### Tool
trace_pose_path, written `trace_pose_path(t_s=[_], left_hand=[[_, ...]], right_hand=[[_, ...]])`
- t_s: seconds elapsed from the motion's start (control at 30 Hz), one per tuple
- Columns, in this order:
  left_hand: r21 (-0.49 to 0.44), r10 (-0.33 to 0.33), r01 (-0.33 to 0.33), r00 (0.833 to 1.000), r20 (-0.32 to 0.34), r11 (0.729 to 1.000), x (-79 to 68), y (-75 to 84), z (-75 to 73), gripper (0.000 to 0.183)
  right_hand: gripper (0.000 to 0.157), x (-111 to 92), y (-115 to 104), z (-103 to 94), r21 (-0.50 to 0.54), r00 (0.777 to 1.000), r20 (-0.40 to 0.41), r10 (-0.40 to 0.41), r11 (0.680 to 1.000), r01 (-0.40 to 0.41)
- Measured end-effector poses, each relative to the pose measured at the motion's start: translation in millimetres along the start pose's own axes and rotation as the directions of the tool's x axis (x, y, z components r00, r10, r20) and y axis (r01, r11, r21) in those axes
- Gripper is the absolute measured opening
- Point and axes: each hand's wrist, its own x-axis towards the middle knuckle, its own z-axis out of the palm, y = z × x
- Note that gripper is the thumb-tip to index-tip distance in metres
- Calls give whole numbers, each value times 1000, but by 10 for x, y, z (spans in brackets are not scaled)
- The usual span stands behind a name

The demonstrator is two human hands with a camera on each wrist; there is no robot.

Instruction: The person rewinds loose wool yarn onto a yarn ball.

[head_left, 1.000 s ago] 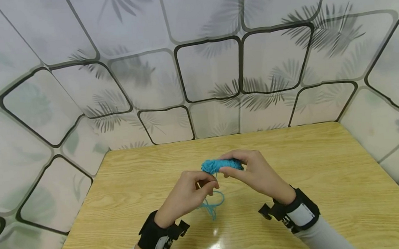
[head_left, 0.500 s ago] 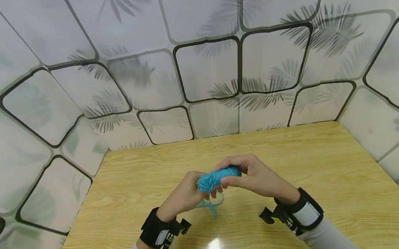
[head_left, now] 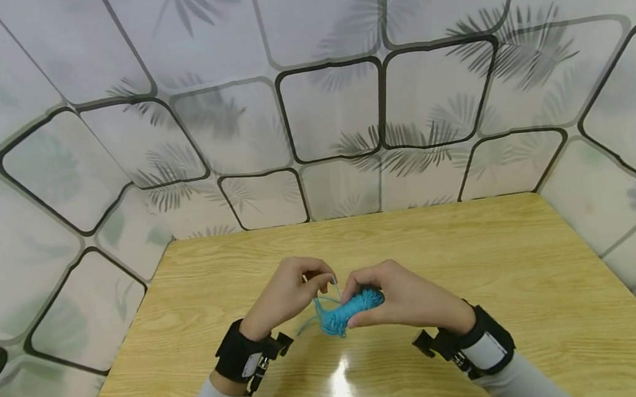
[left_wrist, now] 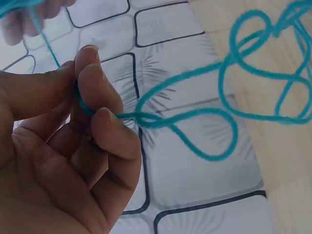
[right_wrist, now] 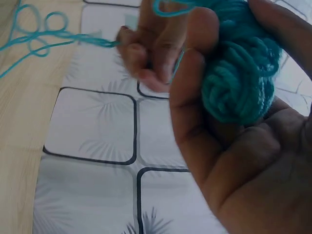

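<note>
A bundle of blue yarn [head_left: 347,314], wound into a thick roll, is gripped by my right hand [head_left: 405,297], thumb on the near side and fingers over the far side. In the right wrist view the coiled end of the yarn bundle [right_wrist: 239,92] shows between thumb and fingers. My left hand [head_left: 291,292] is up and to the left of the roll. It pinches a yarn strand [left_wrist: 51,48] that runs from the bundle. Beyond its curled fingers, loose yarn loops [left_wrist: 204,131] trail off, seen against the wall and table in the left wrist view.
A wooden table [head_left: 233,253] spreads beneath both hands. Behind and at the sides rises a patterned wall covering [head_left: 334,111] with leaf prints and dark outlines. Each wrist wears a black strap [head_left: 485,340] with a small camera mount.
The yarn bundle has come down toward me and tilted, its left end lower. My left hand went under that end, then drew away up and left with the strand.
</note>
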Motion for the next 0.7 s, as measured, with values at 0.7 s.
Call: trace_pose_path(t_s=[0.7], left_hand=[[85,36,-37,999,13,996,-139,336,18,13]], right_hand=[[16,136,191,33,-230,929,-334,160,942,-245]])
